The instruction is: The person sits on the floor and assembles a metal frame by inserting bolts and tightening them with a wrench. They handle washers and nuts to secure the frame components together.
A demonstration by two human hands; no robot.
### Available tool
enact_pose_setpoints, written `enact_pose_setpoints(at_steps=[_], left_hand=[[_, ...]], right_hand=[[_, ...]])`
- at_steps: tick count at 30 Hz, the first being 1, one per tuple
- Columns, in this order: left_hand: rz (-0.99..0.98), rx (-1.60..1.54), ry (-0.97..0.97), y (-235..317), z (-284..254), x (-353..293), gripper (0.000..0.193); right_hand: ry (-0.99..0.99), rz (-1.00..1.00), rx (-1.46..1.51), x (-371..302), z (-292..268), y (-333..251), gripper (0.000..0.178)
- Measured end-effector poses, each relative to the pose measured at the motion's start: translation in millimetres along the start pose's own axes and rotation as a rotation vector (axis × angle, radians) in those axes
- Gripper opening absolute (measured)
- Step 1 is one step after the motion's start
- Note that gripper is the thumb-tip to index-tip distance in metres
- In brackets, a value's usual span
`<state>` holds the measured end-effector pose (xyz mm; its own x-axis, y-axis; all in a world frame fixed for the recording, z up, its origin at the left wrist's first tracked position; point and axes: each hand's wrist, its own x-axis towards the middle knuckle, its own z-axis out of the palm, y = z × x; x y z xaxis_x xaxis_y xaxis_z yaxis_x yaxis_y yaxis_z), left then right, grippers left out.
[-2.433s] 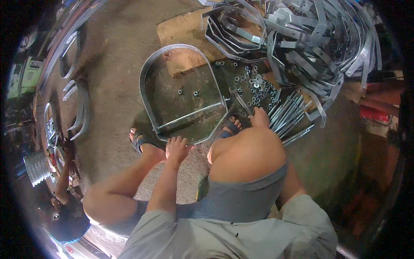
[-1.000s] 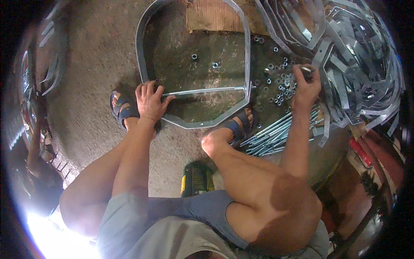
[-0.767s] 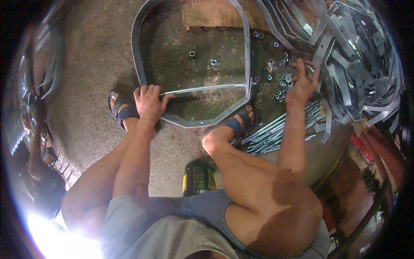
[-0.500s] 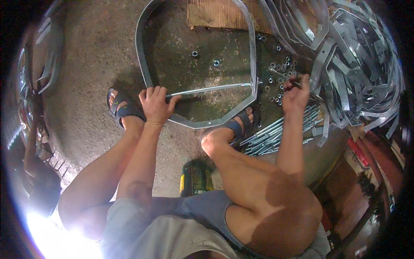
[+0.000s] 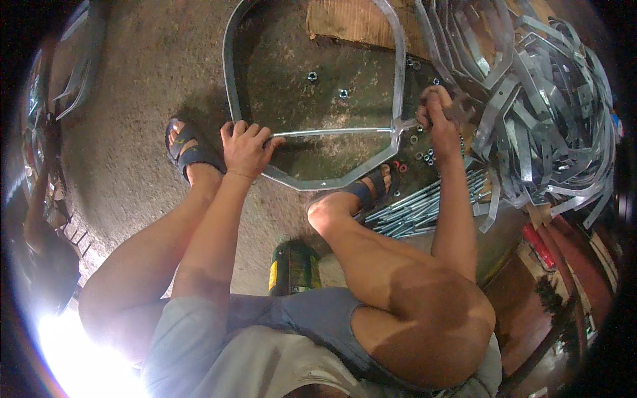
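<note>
A bent flat-metal hoop lies before me, its lower corner near my right foot. A threaded rod spans the hoop from side to side. My left hand is closed round the hoop's left side, at the rod's left end, with its thumb along the rod. Beyond the hoop's right side, my right hand is a fist round a slim metal tool that looks like a wrench. The tool's head meets the rod's right end; motion blur hides its far part.
Loose nuts lie on the floor inside the hoop and right of it. A bundle of rods rests beside my right foot. Bent metal strips are heaped at the right. Cardboard lies at the back; a dark green container stands between my legs.
My right hand has moved up and left, bringing the tool onto the rod's right end. The hoop sits slightly further right in view, with my left hand still on it.
</note>
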<state>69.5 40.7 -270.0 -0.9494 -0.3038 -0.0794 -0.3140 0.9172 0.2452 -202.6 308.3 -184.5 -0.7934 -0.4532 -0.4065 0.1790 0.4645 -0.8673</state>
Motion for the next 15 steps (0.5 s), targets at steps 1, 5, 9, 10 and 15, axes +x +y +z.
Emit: enact_pose_setpoints(at_steps=[1, 5, 9, 10, 15], left_hand=[[0.006, 0.001, -0.02, 0, 2, 0, 0.03], [0.011, 0.034, -0.018, 1, 6, 1, 0.032], [-0.024, 0.034, -0.016, -1, 2, -4, 0.033], [-0.026, 0.02, -0.016, -1, 3, -3, 0.033], [0.012, -0.002, -0.019, 0, 5, 0, 0.032]], right_hand=[[-0.019, 0.01, -0.022, 10, 2, 4, 0.027], [-0.09, 0.158, -0.043, 32, 1, 14, 0.024], [-0.073, -0.017, -0.355, -17, 7, 29, 0.011], [-0.029, -0.096, -0.34, -48, 11, 36, 0.009], [0.013, -0.363, -0.389, -124, 30, 73, 0.011]])
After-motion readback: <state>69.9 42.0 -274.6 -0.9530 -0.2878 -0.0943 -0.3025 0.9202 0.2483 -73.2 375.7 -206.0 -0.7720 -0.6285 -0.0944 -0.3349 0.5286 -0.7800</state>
